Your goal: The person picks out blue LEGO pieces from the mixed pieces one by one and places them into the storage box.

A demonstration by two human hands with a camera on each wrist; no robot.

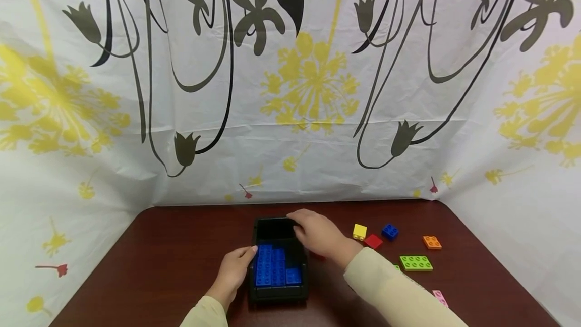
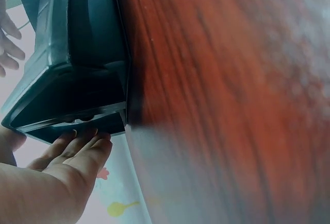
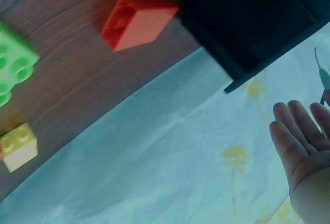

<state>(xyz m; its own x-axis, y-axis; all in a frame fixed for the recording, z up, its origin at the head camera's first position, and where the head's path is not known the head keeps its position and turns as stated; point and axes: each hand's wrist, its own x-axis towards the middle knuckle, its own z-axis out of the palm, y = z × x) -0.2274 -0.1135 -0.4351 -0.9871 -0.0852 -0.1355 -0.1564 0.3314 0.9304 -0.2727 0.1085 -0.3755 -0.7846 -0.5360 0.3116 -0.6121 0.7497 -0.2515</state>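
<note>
A black plastic bin (image 1: 279, 294) sits on the table, with several blue bricks (image 1: 271, 266) lined up in columns in its near part. My left hand (image 1: 233, 269) holds the bin's left side, thumb at the rim; in the left wrist view its fingers (image 2: 82, 152) lie along the outer wall. Over the bin's far right corner in the head view is my right hand (image 1: 320, 233). The right wrist view shows that hand (image 3: 309, 167) with extended fingers and nothing in them, a gap between it and the bin's edge (image 3: 232, 82).
Right of the bin lie loose bricks: yellow (image 1: 359, 231), red (image 1: 373, 241), blue (image 1: 390, 231), orange (image 1: 432, 242), lime green (image 1: 416, 263) and pink (image 1: 440, 297). Another red brick (image 3: 142, 23) stands close beside the bin. A patterned white sheet (image 1: 290, 180) hangs behind the table (image 1: 181, 256).
</note>
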